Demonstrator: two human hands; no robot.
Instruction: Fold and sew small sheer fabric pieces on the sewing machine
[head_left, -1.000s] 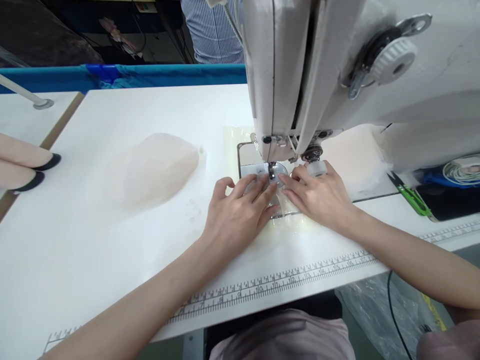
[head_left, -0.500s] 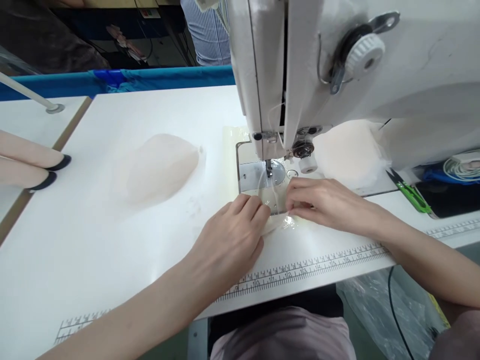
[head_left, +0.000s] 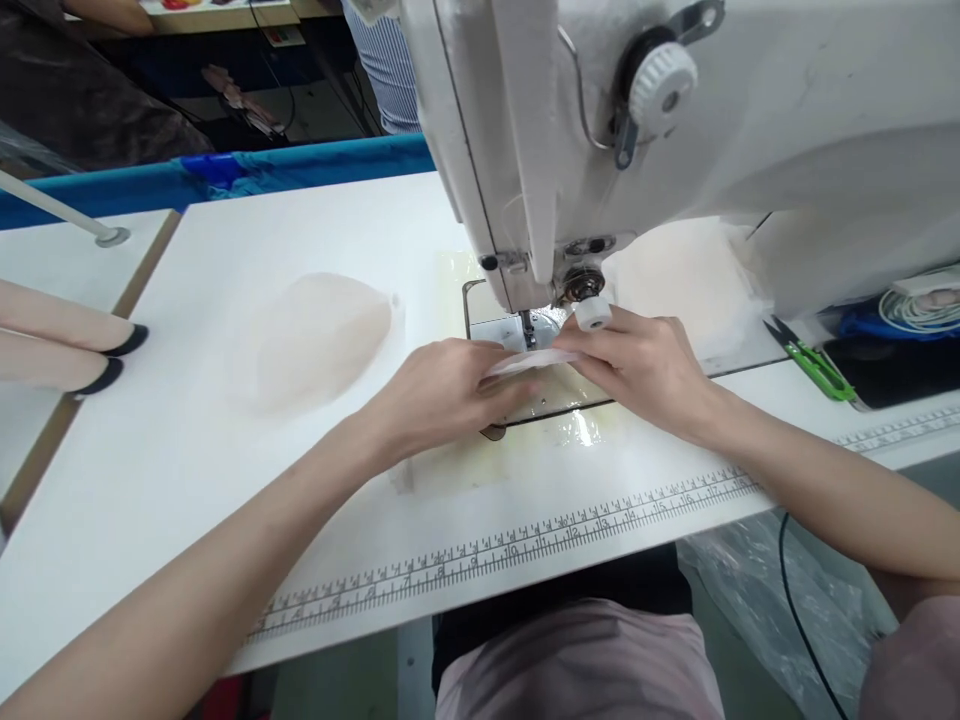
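A thin strip of pale, sheer fabric (head_left: pixel 531 362) is stretched between my two hands, just in front of the presser foot (head_left: pixel 529 332) of a white sewing machine (head_left: pixel 675 180). My left hand (head_left: pixel 457 392) pinches its left end, thumb below and fingers above. At the other end, my right hand (head_left: pixel 637 365) grips the fabric close to the needle area, partly behind a white knob on the machine. Whether the fabric reaches under the foot, I cannot tell. The metal needle plate (head_left: pixel 577 393) shows below the strip.
Sheer beige fabric pieces lie left (head_left: pixel 322 335) and under the machine arm (head_left: pixel 686 285). Green thread snips (head_left: pixel 817 370) rest at the right beside a dark tray. Two beige rolled pieces (head_left: pixel 60 335) with dark ends sit at the far left. A printed ruler (head_left: pixel 510 550) runs along the front edge.
Both hands have moved up toward the presser foot, carrying the fabric strip with them. The strip now sits higher, close to the foot. The camera view has shifted slightly.
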